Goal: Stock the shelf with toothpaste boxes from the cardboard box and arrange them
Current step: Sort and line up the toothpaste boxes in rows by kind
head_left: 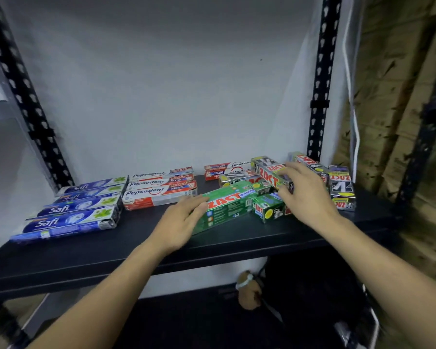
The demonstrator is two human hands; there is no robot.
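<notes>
1. While both your hands work the Zact pile, the black shelf [91, 263] runs across the whole view, w/ a pale wall behind it and black slotted uprights [319, 96] at its back corners.
2. Safi boxes [76, 210]: four blue ones lie flat side by side at the shelf's left end, long sides touching, row stepping from back to front edge.
3. Zact pile, right half of shelf: silver boxes lie criss-cross and overlapping. Silver Zact boxes at far right [341, 187] point front to back, just beside the right upright.
4. Pepsodent boxes [159, 188]: three red-and-white ones lie flat, touching, just right of the Safi row. Two more Pepsodent boxes at the back [222, 170] sit by the wall w/ print upside down.
5. Green Zact box [227, 205]: lies flat at an angle, mid-shelf, right end tucked against the pile.
6. Your left hand [183, 221]: fingers nearly straight, tips touching the green Zact box's left end, no grip.
7. Your right hand [306, 195]: fingers curl over the top and thumb sits under the near end of a tilted silver Zact box [269, 172] resting on the pile.
8. Short green Zact box [268, 210]: sits at the front, just below your right thumb.
</notes>
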